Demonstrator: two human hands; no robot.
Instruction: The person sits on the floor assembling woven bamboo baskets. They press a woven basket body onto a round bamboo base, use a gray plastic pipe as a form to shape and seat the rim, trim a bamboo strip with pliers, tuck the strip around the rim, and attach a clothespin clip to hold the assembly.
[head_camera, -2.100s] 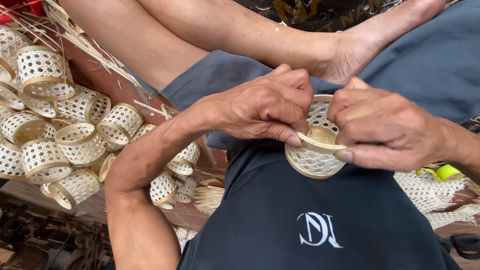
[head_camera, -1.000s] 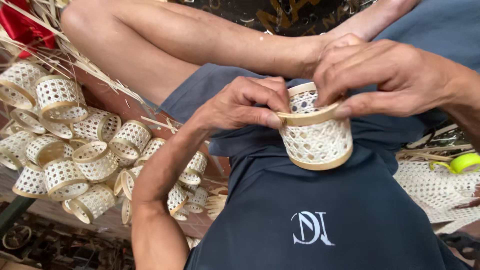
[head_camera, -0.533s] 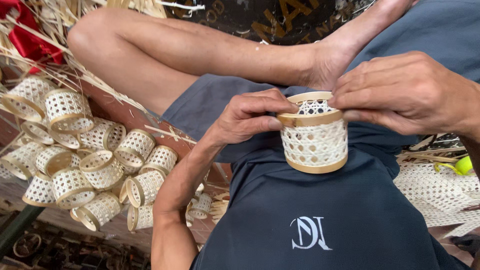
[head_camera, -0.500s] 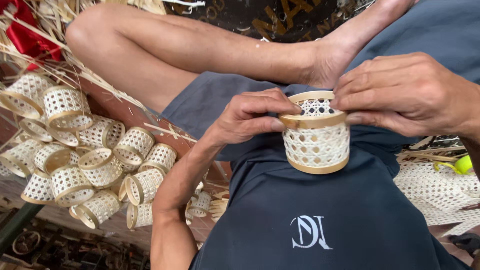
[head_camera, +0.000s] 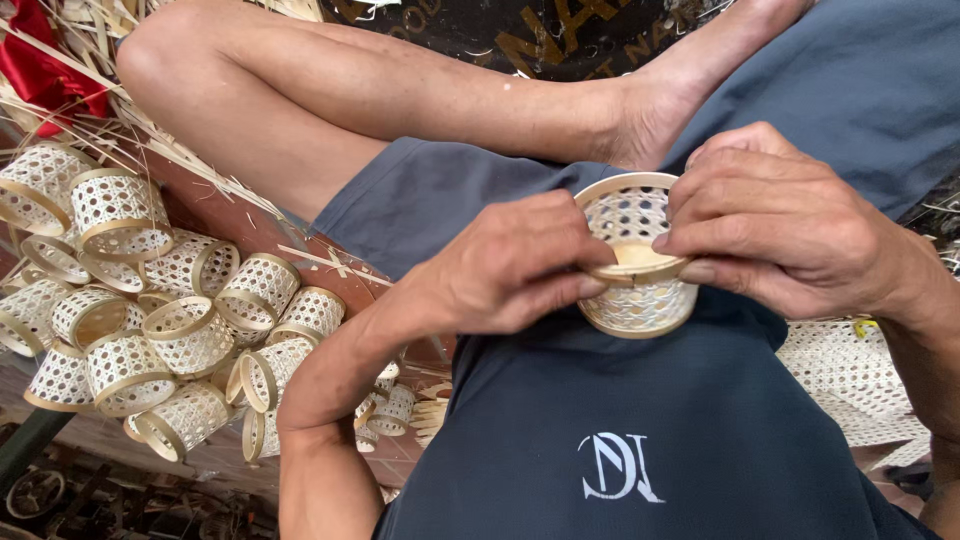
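Gripping a small woven basket (head_camera: 640, 260) against my lap at centre right of the frame, I have both hands clamped on its rim band. My left hand (head_camera: 500, 265) pinches the band from the left side, thumb and fingers closed on the pale strip, while my right hand (head_camera: 790, 225) presses down on it from the right, fingertips on the band's top edge. The basket sits tilted, its open mouth turned partly up toward me, lattice wall showing below the band, just above my dark shirt (head_camera: 640, 440).

As I judge it, the step in hand is seating or bending the rim strip around the mouth; the next move calls for steady pressure from both thumbs and a small turn of the basket so the band beds evenly, without cracking the strip.

Farther off, at left of the frame, a heap of finished baskets (head_camera: 150, 310) lies piled on a reddish board (head_camera: 300, 235), with loose straw (head_camera: 150, 130) above them. A bare leg (head_camera: 400, 95) crosses the top of the frame. A flat woven sheet (head_camera: 850, 375) shows at right edge.
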